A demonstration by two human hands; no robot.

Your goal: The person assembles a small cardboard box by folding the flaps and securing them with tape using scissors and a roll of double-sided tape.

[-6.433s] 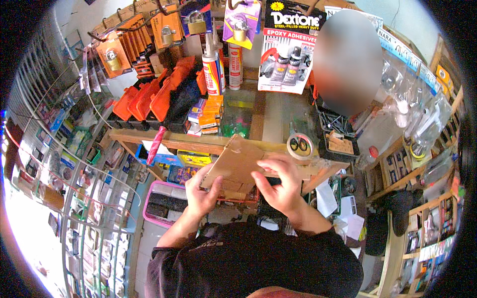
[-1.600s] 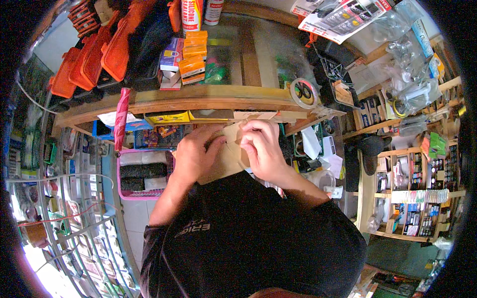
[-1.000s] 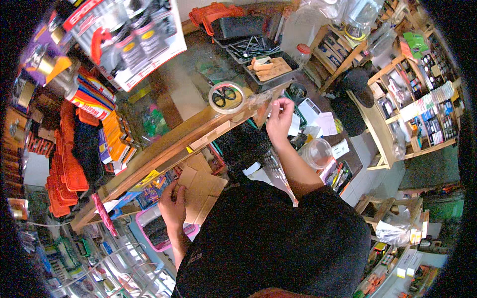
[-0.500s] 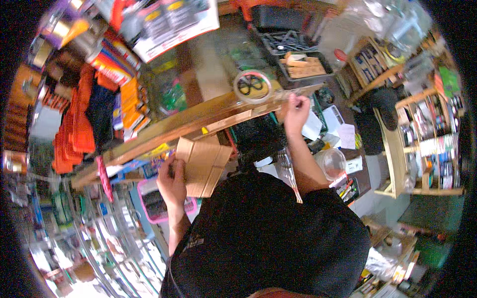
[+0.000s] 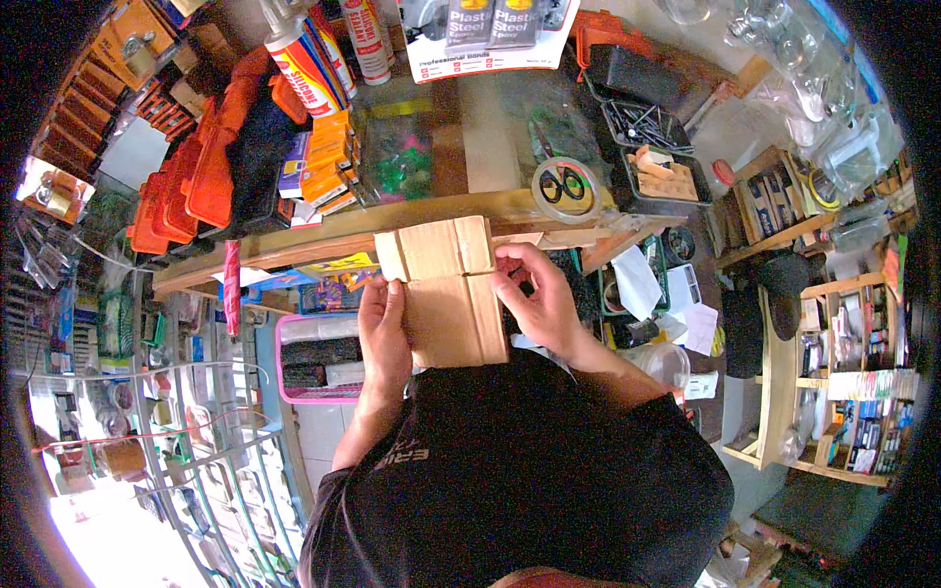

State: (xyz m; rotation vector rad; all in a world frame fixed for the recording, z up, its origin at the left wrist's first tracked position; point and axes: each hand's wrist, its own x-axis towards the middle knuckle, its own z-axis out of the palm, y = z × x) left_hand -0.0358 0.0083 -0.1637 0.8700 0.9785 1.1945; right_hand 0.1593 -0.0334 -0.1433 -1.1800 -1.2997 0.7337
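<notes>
Flattened cardboard box (image 5: pixel 446 294) held at picture centre, just below the wooden bench (image 5: pixel 323 235) edge, against the person's chest. Left hand (image 5: pixel 384 328) grips its 9 o'clock edge, fingers closed on the board. Right hand (image 5: pixel 537 299) at its 3 o'clock edge, fingers (image 5: pixel 510 263) curled, pinching the upper flap. Tape roll (image 5: pixel 566 189) lies on the bench at 1 o'clock. Pink basket (image 5: pixel 294 363) sits at 8 o'clock, below the bench.
</notes>
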